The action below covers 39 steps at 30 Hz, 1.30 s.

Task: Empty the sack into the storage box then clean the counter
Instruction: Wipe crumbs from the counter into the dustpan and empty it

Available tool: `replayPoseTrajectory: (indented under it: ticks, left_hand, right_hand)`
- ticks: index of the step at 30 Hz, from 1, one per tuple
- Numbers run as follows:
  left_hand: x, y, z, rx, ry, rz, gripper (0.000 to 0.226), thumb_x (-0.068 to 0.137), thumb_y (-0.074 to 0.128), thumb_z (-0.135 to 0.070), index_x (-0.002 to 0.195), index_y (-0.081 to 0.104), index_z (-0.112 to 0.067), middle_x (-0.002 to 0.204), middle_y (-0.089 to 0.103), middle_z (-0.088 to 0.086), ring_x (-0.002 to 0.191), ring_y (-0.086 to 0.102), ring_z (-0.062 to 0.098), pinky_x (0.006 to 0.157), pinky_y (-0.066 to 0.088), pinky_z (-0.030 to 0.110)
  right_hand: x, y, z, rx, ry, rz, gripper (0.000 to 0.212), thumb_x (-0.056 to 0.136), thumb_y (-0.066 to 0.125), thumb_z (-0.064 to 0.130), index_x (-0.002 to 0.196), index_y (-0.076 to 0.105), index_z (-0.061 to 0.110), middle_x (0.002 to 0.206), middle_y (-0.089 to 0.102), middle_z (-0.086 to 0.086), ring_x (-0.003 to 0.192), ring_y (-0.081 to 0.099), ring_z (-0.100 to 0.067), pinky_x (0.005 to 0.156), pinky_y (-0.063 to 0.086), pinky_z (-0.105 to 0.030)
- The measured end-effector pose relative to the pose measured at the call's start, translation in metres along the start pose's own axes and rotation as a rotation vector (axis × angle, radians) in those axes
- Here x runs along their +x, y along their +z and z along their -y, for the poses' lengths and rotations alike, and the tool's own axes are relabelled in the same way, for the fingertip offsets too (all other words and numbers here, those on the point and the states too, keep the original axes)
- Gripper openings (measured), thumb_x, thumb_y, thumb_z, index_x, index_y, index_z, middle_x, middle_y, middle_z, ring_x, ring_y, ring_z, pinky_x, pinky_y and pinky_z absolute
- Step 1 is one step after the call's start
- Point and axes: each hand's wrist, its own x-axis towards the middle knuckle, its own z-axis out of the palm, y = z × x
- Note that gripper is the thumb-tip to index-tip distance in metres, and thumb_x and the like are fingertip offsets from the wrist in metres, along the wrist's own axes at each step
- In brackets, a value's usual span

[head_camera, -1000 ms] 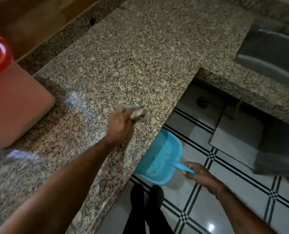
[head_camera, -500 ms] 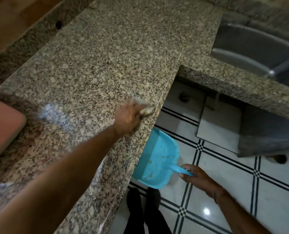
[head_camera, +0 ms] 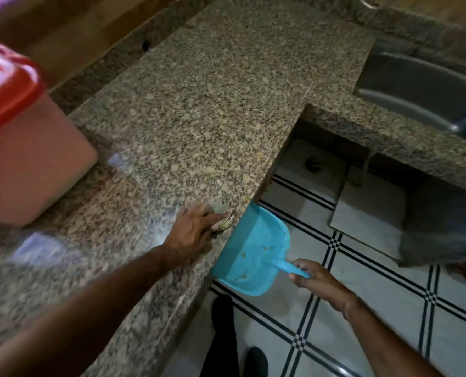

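Your left hand point(head_camera: 191, 235) is gripping a pale cloth point(head_camera: 224, 216) at the edge of the granite table point(head_camera: 212, 104). Your right hand point(head_camera: 317, 282) is holding a blue plastic dustpan point(head_camera: 253, 248) just below.

Cloth point(head_camera: 223, 218) @ counter point(head_camera: 212, 118) edge, dustpan point(head_camera: 253, 248) below
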Motion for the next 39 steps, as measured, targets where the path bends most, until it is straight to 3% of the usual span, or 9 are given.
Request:
replayPoseTrajectory:
  ticks: [6, 11, 16, 21, 24, 27, 32, 36, 39]
  left_hand:
    - [-0.103, 0.000, -0.018, 0.035, -0.136, -0.002, 0.049, 0.101, 0.031, -0.044, 0.142, 0.056, -0.039, 0.107, 0.055, -0.005, 0.100, 0.052, 0.021, 0.080, 0.038, 0.042]
    - [-0.150, -0.013, -0.039, 0.085, -0.219, 0.036, 0.060, 0.094, 0.022, -0.044, 0.143, 0.057, -0.039, 0.101, 0.054, 0.000, 0.099, 0.055, 0.025, 0.079, 0.030, 0.038]
    - [-0.169, -0.032, -0.016, -0.013, -0.497, -0.258, 0.047, 0.105, 0.030, -0.039, 0.149, 0.046, -0.045, 0.096, 0.047, 0.001, 0.087, 0.046, 0.019, 0.080, 0.048, 0.044]
    - [-0.168, -0.057, 0.033, -0.057, -0.715, -0.334, 0.047, 0.107, 0.038, -0.024, 0.151, 0.046, -0.039, 0.112, 0.049, 0.008, 0.105, 0.045, 0.024, 0.099, 0.038, 0.051]
    - [-0.152, -0.051, 0.042, -0.076, -0.564, -0.311, 0.042, 0.106, 0.041, -0.032, 0.145, 0.053, -0.038, 0.130, 0.060, -0.005, 0.104, 0.050, 0.012, 0.084, 0.041, 0.036]
    - [-0.132, -0.029, 0.020, -0.126, -0.412, -0.215, 0.038, 0.106, 0.037, -0.048, 0.137, 0.058, -0.045, 0.115, 0.070, -0.009, 0.083, 0.061, 0.006, 0.064, 0.058, 0.031]
    - [-0.145, 0.009, -0.023, -0.053, -0.343, -0.155, 0.036, 0.107, 0.039, -0.036, 0.136, 0.060, -0.044, 0.098, 0.048, -0.010, 0.087, 0.044, 0.009, 0.079, 0.050, 0.037]
    - [-0.171, 0.004, -0.041, -0.054, -0.344, -0.058, 0.060, 0.099, 0.014, -0.054, 0.143, 0.055, -0.041, 0.099, 0.042, -0.010, 0.094, 0.040, 0.008, 0.090, 0.044, 0.042]
    - [-0.198, -0.009, -0.042, -0.018, -0.329, 0.005, 0.064, 0.096, 0.013, -0.056, 0.146, 0.050, -0.043, 0.104, 0.045, -0.008, 0.101, 0.041, 0.009, 0.096, 0.035, 0.040]
  right_hand:
    - [-0.042, 0.036, -0.021, -0.007, -0.039, 0.058, 0.007, 0.097, 0.068, 0.025, 0.101, 0.070, 0.020, 0.085, 0.062, 0.007, 0.085, 0.062, -0.007, 0.079, 0.047, -0.023]
    - [-0.073, 0.069, -0.040, -0.017, -0.026, 0.074, 0.010, 0.099, 0.065, 0.017, 0.106, 0.068, 0.010, 0.084, 0.058, 0.004, 0.082, 0.057, -0.008, 0.072, 0.047, -0.013]
    - [-0.086, 0.084, -0.041, -0.011, -0.025, 0.053, 0.006, 0.099, 0.065, 0.021, 0.102, 0.068, 0.016, 0.081, 0.058, 0.007, 0.071, 0.055, -0.002, 0.074, 0.047, -0.019]
    - [-0.087, 0.099, -0.045, -0.010, -0.008, 0.043, 0.011, 0.101, 0.063, 0.025, 0.107, 0.067, 0.016, 0.082, 0.057, 0.007, 0.074, 0.054, -0.005, 0.066, 0.044, -0.015]
    - [-0.085, 0.112, -0.047, 0.018, 0.006, 0.032, 0.011, 0.101, 0.063, 0.027, 0.109, 0.068, 0.023, 0.085, 0.060, 0.006, 0.077, 0.056, -0.006, 0.066, 0.044, -0.019]
    - [-0.088, 0.120, -0.050, 0.044, -0.002, 0.020, 0.007, 0.101, 0.064, 0.027, 0.105, 0.069, 0.026, 0.080, 0.057, 0.008, 0.067, 0.052, 0.000, 0.064, 0.041, -0.018]
    - [-0.100, 0.130, -0.051, 0.036, -0.004, 0.031, 0.007, 0.100, 0.066, 0.027, 0.094, 0.070, 0.030, 0.074, 0.057, 0.016, 0.072, 0.051, -0.006, 0.069, 0.041, -0.022]
    - [-0.113, 0.136, -0.054, 0.013, 0.018, 0.010, 0.005, 0.101, 0.064, 0.021, 0.097, 0.068, 0.020, 0.072, 0.055, 0.012, 0.058, 0.049, 0.003, 0.052, 0.038, -0.008]
    - [-0.124, 0.139, -0.059, 0.017, 0.020, 0.009, 0.008, 0.101, 0.064, 0.021, 0.095, 0.069, 0.024, 0.077, 0.055, 0.008, 0.067, 0.049, -0.003, 0.062, 0.040, -0.016]
